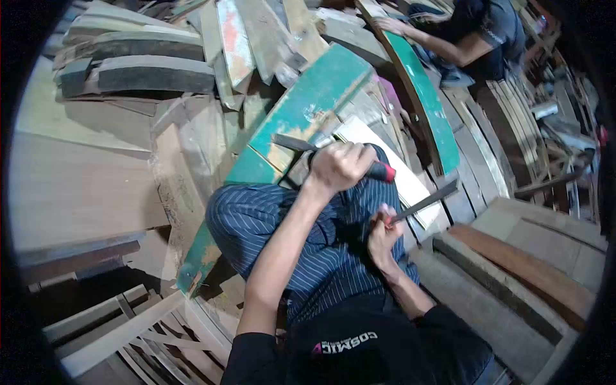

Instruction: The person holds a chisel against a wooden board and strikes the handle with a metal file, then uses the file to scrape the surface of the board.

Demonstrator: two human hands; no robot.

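Observation:
My left hand (341, 168) is wrapped round a tool with a black-and-red grip (381, 171). Its grey metal end (292, 142) points left, overlapping the worn green board (324, 90). Lower and to the right, my right hand (383, 237) is closed on the red end of a long, flat, chisel-like steel bar (427, 202), whose free end points up and right. Both hands are over my lap, above the striped trousers (256, 218). The green board has scraped patches of bare wood and runs diagonally on my left; another green piece (199, 260) shows below my knee.
Wooden boards and offcuts (154, 74) are piled at the upper left. A person (475, 45) at the upper right has a hand on a long green board (420, 90). Planks (526, 269) lie on my right, and a slatted wooden frame (147, 340) is at the lower left.

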